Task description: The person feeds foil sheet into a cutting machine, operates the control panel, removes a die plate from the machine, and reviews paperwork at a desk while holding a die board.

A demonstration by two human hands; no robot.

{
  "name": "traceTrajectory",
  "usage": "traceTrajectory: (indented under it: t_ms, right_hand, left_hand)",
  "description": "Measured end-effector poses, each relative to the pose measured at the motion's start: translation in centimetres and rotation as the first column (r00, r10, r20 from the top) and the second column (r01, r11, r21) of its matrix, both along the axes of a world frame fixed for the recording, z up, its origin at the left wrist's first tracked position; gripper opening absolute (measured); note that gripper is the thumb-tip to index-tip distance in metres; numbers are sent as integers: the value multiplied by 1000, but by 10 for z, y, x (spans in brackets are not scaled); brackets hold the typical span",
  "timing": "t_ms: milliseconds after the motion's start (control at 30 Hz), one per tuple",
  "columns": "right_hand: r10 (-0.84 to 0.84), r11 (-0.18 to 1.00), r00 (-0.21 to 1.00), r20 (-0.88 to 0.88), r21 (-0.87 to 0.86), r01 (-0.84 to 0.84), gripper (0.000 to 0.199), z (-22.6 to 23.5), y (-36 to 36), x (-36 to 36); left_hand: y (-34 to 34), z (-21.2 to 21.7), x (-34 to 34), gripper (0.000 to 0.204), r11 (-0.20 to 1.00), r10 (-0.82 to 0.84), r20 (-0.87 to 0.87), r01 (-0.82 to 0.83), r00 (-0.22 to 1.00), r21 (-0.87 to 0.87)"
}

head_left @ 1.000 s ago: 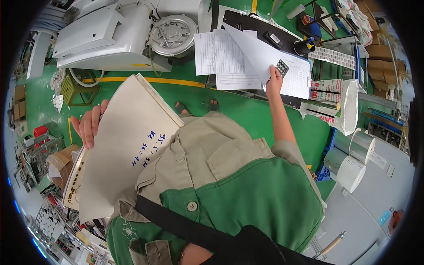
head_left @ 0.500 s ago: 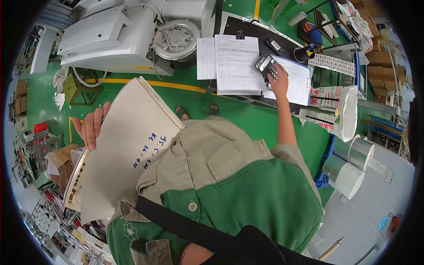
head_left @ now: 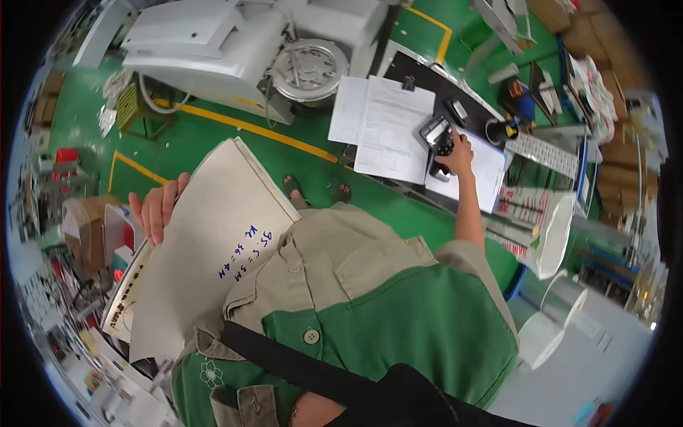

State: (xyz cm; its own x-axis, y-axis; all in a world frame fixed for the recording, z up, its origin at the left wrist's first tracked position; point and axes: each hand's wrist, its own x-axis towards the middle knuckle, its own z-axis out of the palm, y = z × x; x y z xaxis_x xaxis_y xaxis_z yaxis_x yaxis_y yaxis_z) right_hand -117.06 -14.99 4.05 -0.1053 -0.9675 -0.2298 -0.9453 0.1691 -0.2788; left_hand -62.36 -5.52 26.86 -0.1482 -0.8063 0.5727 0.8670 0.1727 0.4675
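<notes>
My left hand (head_left: 160,210) has its fingers wrapped over the far left edge of a large cream-coloured book or pad (head_left: 203,249). This leans against my body, with blue handwriting on its face and other sheets behind it. My left thumb is hidden. Stretched out over the dark table, my right hand (head_left: 459,153) grips the right side of a dark calculator (head_left: 435,131), fingers curled along its edge. Beneath it lies a clipboard with a white sheet (head_left: 480,171). To the calculator's left are printed papers (head_left: 395,121) under a black binder clip (head_left: 408,83).
A small dark device (head_left: 456,109) and a black pen cup (head_left: 498,130) stand near the table's far side. White machine housing (head_left: 206,43) with a round metal part (head_left: 310,70) is at the far left. A white printed sack (head_left: 544,235) and film rolls (head_left: 544,338) are on the right.
The view has shifted, so the table appears lower and farther right. My right hand has moved from over the calculator's keys to its right edge. The left hand keeps its hold.
</notes>
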Motion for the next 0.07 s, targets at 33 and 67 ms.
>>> traceTrajectory:
  t_ms: [33, 67]
  right_hand:
    - [68, 997, 997, -42, -46, -70, 107, -1, -8, 5]
    - [162, 984, 986, 42, -76, -159, 106, 3, -22, 14]
  left_hand:
    - [1, 0, 1, 65, 1000, 9, 3, -9, 1000, 1]
    - [3, 4, 3, 65, 1000, 27, 16, -27, 1000, 5]
